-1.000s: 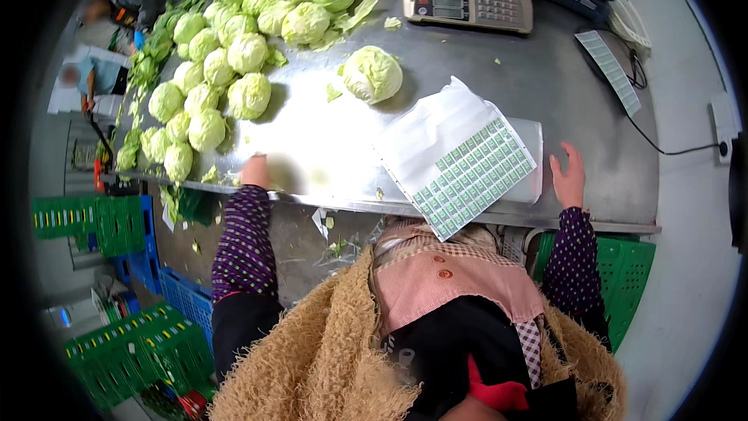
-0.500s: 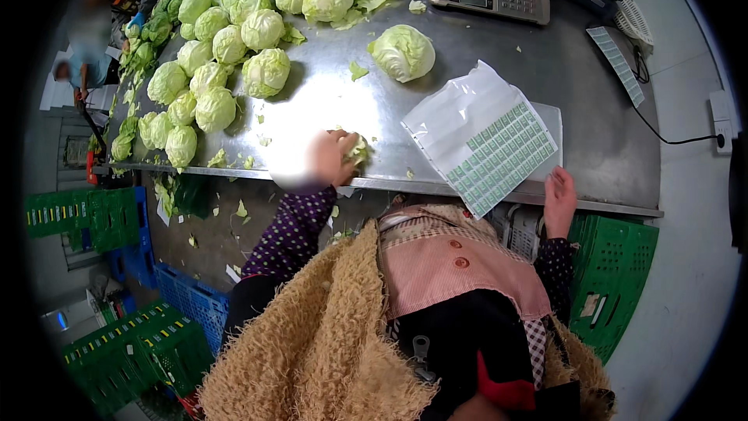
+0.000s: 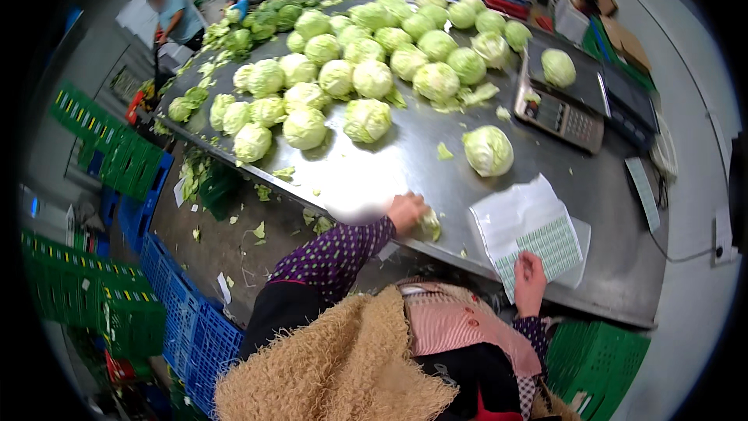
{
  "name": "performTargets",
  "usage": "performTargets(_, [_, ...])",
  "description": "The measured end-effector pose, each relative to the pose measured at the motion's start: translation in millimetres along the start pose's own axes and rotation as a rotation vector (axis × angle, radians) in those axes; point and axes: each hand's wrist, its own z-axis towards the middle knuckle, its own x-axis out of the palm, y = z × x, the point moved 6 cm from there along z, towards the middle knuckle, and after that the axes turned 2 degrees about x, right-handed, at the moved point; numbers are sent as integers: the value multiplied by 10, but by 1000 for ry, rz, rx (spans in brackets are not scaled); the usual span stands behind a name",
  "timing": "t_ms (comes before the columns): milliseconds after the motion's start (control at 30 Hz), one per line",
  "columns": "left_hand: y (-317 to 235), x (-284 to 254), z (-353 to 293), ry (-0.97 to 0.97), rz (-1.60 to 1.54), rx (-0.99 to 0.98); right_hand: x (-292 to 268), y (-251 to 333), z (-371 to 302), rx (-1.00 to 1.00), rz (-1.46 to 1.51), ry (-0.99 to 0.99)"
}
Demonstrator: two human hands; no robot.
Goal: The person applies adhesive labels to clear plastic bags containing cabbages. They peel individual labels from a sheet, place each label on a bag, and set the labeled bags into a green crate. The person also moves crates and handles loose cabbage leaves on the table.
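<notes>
My left hand [image 3: 407, 213] is at the table's near edge with its fingers curled round a pale green cabbage leaf scrap [image 3: 431, 226]. My right hand [image 3: 531, 274] is over the lower part of a sheet of small green-and-white labels [image 3: 550, 243], fingers bent together; whether a label is between them is too small to tell. The sheet's white backing [image 3: 506, 214] is creased and lies over another pale sheet [image 3: 580, 253]. Beyond it sits a single trimmed cabbage [image 3: 488, 150], apart from the pile of cabbages [image 3: 366, 51].
A scale [image 3: 562, 113] with one cabbage [image 3: 558, 68] on its plate stands at the back right. Another label strip [image 3: 643, 195] lies by a black cable. Green crates [image 3: 596, 366] stand under the table's right end; blue pallets [image 3: 191, 312] and leaf scraps are on the floor at left.
The view has tilted up, showing more of the table. My right hand has moved from beside the label sheet onto it, its fingers now bent. My left hand stays by the leaf scrap.
</notes>
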Motion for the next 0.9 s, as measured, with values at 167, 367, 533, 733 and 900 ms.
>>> performTargets(167, [-915,-1110,-790,-144,-55,406,179,-84,-112,35,36,70])
performTargets(367, [629,-3166,-1531,-344,699,-177,452,88,-190,-18,65,135])
performTargets(533, [1011,-3270,-1402,-758,646,-550,624,45,-169,-47,9,125])
performTargets(733, [-9,-194,-373,6,-1270,-745,542,277,-330,-89,-12,107])
performTargets(900, [-965,283,276,106,-1532,-829,165,51,-508,-11,-42,-19])
